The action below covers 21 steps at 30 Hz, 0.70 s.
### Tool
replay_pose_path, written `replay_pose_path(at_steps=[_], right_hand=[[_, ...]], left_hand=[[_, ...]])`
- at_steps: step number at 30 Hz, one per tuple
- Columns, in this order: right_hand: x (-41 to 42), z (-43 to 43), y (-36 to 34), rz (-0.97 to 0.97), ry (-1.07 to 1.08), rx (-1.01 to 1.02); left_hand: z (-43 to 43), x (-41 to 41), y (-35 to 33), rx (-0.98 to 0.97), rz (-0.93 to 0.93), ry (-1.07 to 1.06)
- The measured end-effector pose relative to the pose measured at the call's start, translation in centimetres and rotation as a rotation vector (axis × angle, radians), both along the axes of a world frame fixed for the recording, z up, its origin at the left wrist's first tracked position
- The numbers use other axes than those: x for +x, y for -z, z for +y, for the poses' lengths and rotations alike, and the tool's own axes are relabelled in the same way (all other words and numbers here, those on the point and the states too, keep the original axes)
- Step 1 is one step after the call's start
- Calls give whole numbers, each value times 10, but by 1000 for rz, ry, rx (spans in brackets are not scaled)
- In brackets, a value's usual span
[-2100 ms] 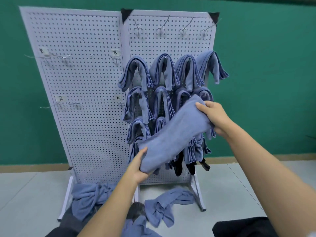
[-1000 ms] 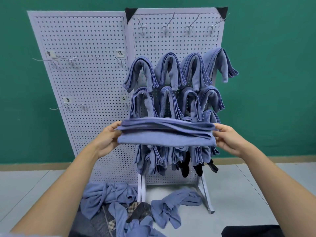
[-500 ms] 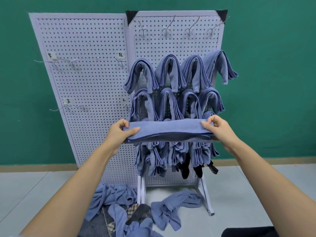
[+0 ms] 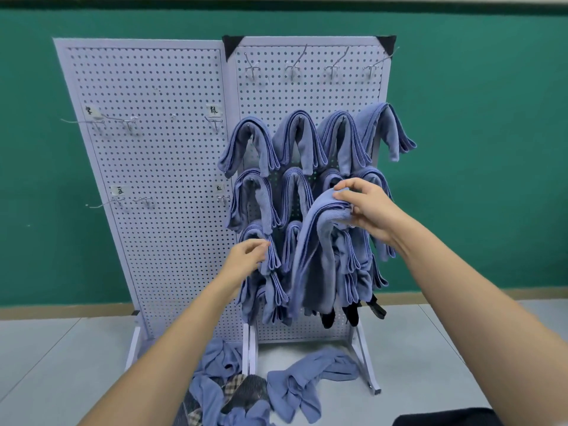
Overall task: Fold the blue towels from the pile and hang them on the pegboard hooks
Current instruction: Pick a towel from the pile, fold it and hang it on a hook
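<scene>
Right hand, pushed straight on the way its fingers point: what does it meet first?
Likely the hung towels of the middle row, just behind the folded towel that the right hand grips, then the pegboard. Depth is unclear.

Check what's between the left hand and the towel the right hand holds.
Head view: hung towels on the pegboard separate left hand from held towel.
</scene>
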State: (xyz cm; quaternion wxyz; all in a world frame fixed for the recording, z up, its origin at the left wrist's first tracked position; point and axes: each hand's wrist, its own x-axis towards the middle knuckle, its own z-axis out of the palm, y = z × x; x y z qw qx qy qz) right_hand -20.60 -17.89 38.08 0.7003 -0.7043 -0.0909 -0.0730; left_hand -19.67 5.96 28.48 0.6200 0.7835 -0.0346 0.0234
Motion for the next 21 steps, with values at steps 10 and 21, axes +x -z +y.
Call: replay_pose_path(at_steps=[10, 21], right_hand=[[-10, 8, -18, -16, -3, 226], [-15, -65, 14, 180, 68, 55]], left_hand=[[-85, -24, -19, 74, -323, 32], [-70, -3, -82, 295, -626, -180]])
